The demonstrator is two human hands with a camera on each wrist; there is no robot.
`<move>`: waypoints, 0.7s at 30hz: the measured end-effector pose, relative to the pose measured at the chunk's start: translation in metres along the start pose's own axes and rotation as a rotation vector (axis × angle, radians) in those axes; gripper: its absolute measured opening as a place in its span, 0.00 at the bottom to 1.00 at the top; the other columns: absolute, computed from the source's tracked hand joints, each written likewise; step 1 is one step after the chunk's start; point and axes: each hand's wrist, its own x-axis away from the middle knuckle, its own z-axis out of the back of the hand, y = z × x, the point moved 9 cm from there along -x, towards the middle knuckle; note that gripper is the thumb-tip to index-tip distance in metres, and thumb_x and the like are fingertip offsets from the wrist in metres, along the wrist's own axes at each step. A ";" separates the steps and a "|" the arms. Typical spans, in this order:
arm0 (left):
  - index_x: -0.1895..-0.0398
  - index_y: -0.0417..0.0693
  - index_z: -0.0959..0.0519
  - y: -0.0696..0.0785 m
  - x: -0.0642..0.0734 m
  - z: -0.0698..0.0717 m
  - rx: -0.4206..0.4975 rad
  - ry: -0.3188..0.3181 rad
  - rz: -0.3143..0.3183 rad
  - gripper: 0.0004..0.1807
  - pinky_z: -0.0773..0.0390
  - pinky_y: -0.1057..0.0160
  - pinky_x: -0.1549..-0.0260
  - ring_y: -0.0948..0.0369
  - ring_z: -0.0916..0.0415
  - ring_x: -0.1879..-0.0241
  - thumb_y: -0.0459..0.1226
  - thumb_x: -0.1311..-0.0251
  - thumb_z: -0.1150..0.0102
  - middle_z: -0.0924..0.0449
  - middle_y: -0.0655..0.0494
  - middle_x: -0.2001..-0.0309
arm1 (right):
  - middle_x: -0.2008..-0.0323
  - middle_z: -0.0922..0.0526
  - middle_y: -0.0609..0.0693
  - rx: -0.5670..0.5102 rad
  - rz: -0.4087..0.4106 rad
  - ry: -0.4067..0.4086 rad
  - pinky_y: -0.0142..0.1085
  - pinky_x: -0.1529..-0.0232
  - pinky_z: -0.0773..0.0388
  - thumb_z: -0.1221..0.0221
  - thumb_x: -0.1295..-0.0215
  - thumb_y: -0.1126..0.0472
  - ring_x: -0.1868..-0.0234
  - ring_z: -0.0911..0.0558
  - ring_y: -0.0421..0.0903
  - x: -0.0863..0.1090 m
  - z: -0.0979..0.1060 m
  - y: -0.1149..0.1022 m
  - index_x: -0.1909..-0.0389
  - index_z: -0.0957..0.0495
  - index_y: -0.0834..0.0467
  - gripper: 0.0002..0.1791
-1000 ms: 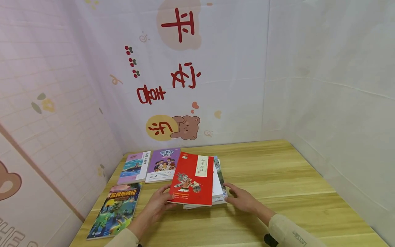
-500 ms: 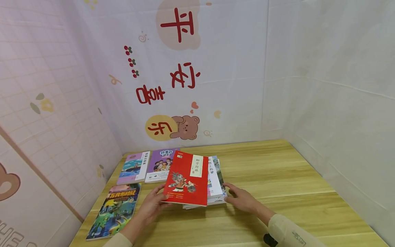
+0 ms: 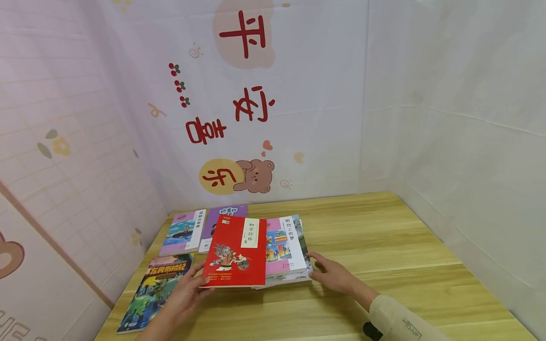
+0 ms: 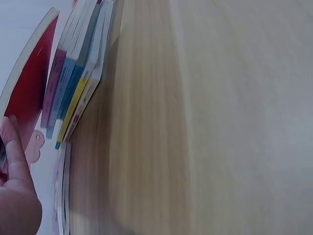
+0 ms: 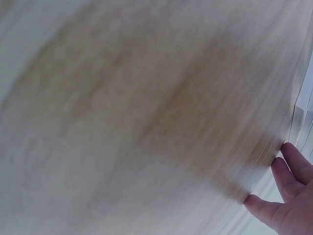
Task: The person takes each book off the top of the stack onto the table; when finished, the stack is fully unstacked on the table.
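My left hand pinches the lower left corner of a red book, thumb on the cover and fingers beneath. In the left wrist view the red book is lifted off the stack of books, with a gap between. On that stack, a pink and white book lies uppermost, partly covered by the red one in the head view. My right hand rests at the stack's right edge with fingers loosely bent, gripping nothing. The right wrist view shows its fingertips down by the tabletop and the book edges.
At the back left of the wooden table lie a pink and white book and a purple book, the latter partly hidden. A colourful comic-style book lies at the front left, partly behind my left arm. Printed cloth walls enclose the table.
My left hand has carried the red book leftward off the top of the stack, uncovering the pink and white book beneath. The right hand has stayed at the stack's edge.
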 end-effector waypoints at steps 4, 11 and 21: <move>0.22 0.41 0.52 -0.001 0.009 0.019 -0.018 0.057 0.027 0.37 0.17 0.55 0.54 0.54 0.19 0.55 0.28 0.31 0.49 0.24 0.46 0.47 | 0.39 0.27 0.70 -0.003 -0.012 -0.002 0.63 0.37 0.36 0.40 0.31 0.52 0.36 0.29 0.66 -0.001 -0.001 0.001 0.29 0.33 0.49 0.31; 0.21 0.42 0.56 -0.007 0.026 0.043 -0.029 0.103 0.091 0.40 0.20 0.51 0.49 0.52 0.21 0.54 0.27 0.31 0.50 0.40 0.33 0.35 | 0.38 0.26 0.68 0.008 -0.033 -0.002 0.63 0.37 0.36 0.39 0.31 0.51 0.36 0.29 0.65 -0.001 -0.001 0.003 0.29 0.34 0.48 0.31; 0.23 0.33 0.65 -0.037 0.040 0.069 0.024 0.076 0.245 0.47 0.21 0.49 0.47 0.49 0.20 0.58 0.24 0.35 0.45 0.22 0.45 0.56 | 0.39 0.25 0.68 0.019 -0.021 0.004 0.64 0.38 0.36 0.39 0.32 0.50 0.36 0.28 0.66 -0.001 0.001 0.001 0.29 0.33 0.48 0.31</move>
